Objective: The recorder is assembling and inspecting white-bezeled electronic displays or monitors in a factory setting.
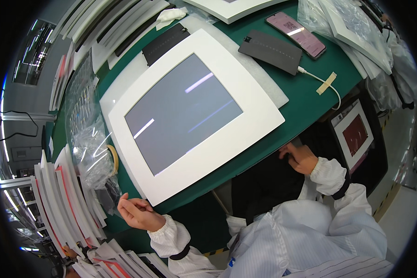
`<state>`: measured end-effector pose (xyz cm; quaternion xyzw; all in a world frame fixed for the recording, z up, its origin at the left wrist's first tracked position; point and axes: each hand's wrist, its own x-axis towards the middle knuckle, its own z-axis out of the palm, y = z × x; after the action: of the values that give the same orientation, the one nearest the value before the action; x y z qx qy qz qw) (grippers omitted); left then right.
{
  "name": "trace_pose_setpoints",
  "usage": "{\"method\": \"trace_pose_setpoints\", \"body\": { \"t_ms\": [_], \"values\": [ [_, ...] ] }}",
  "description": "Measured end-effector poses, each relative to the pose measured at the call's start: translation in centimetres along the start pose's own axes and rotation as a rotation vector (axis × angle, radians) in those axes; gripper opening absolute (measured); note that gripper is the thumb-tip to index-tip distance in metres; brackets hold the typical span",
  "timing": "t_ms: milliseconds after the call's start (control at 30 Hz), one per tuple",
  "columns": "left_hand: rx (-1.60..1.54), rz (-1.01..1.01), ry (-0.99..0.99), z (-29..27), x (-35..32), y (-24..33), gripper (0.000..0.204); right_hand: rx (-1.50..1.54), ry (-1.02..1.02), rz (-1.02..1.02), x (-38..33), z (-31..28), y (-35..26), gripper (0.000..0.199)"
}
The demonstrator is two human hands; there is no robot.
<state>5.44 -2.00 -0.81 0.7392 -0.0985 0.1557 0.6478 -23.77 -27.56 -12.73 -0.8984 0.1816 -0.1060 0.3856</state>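
**White-framed screen panel lies flat on the green bench, both hands off it**

A large white-framed display panel (190, 116) fills the middle of the frame, lying face up on a thin white foam sheet (264, 78) spread over the green table (310, 92). Its grey glass reflects ceiling lights.

The left hand (136, 214), at the lower left of the frame, hovers just off the panel's near corner with fingers loosely curled and nothing in it. The right hand (301, 157), right of centre, sits below the table edge with fingers bent against something dark; whether it grips anything cannot be told.

By its look, the panel is rigid and fairly weighty for its thickness, with a smooth, probably slippery bezel and a glass face that would mark or crack easily. The sound hold is likely on the white frame at two opposite edges, palms under the rim, fingers kept off the glass.

In the upper right of the frame lie a dark flat pad (271, 51) and a phone (295, 34) with a cable taped down. At the left edge are crumpled clear plastic bags (90, 139) and a roll of tape (113, 157); stacked white frames (60, 204) stand in the lower left, and more lie across the top.
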Motion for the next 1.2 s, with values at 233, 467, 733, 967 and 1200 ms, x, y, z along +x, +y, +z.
{"method": "trace_pose_setpoints", "body": {
  "t_ms": [233,467,733,967,1200],
  "values": [
    [0.001,0.002,-0.018,-0.6,-0.1,0.2,0.025,1.157,-0.346,0.502,2.1,1.4,0.3,0.029],
    [0.035,-0.046,0.013,-1.3,-0.7,-0.9,0.027,0.345,-0.119,0.212,2.8,2.2,-0.7,0.021],
    [-0.039,-0.058,-0.029,-0.2,-0.6,0.5,0.026,0.350,-0.268,-0.189,2.2,-10.4,-8.8,0.015],
    [-0.038,-0.069,0.002,0.0,-0.2,-0.4,0.026,0.117,0.195,-0.154,8.9,-18.7,-8.4,0.011],
    [0.005,-0.069,0.000,-0.7,-0.4,0.3,0.026,-0.266,0.573,-0.100,15.9,-22.9,0.1,0.028]
  ]
}}
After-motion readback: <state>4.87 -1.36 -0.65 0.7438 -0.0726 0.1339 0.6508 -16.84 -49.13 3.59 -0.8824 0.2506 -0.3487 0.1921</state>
